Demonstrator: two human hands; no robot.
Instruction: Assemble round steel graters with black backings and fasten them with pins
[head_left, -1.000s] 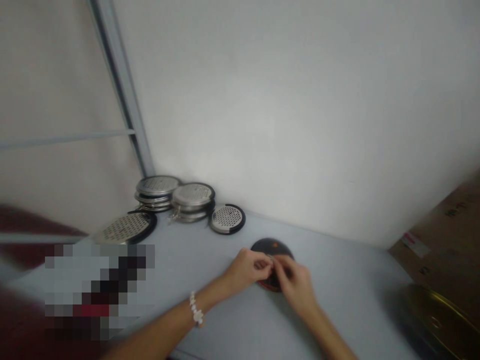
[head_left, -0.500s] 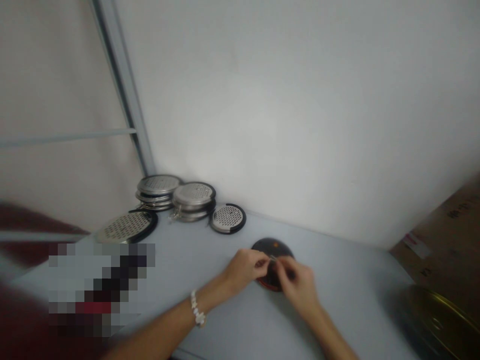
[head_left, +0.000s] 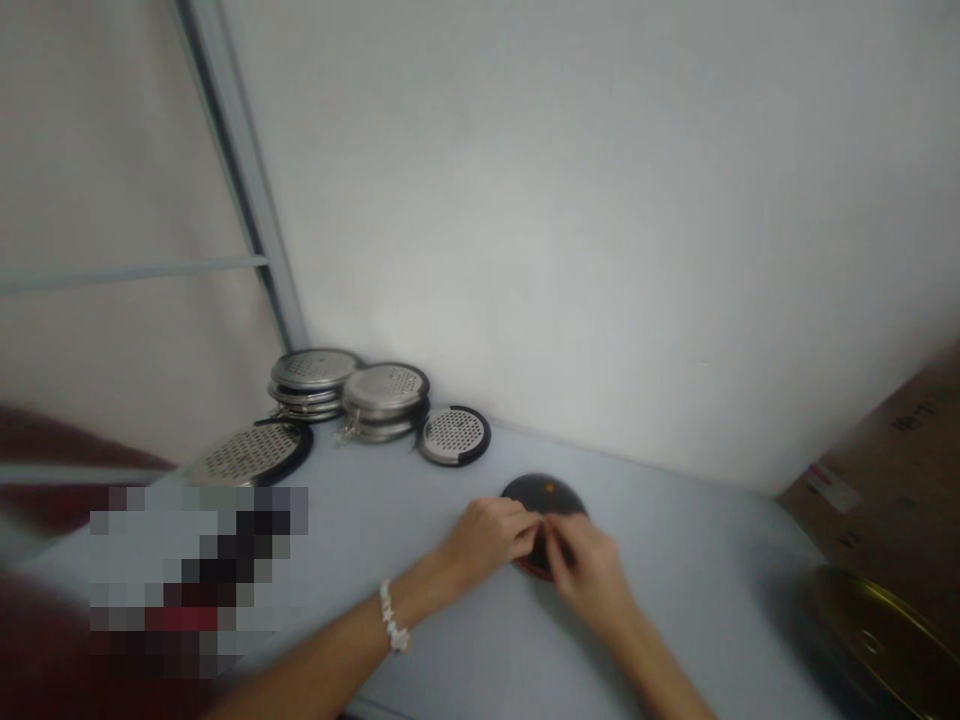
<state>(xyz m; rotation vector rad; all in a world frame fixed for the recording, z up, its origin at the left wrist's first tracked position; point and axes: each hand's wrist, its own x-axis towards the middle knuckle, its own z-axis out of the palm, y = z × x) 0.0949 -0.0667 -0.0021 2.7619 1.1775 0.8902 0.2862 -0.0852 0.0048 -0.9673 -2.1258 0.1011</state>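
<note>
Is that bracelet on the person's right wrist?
No, the bracelet sits on the left wrist, behind the left hand, which meets the right hand over the dark disc.

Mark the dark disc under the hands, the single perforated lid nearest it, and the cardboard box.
dark disc (head_left: 551, 493): head view, far top surface, by its orange spot.
perforated lid (head_left: 453, 434): head view, centre of holed face.
cardboard box (head_left: 892, 470): head view, brown side panel.

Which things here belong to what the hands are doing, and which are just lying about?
In hand: dark round disc, left hand and right hand on it.
Lying about: perforated metal discs, cardboard box, brass-coloured round thing.
</note>
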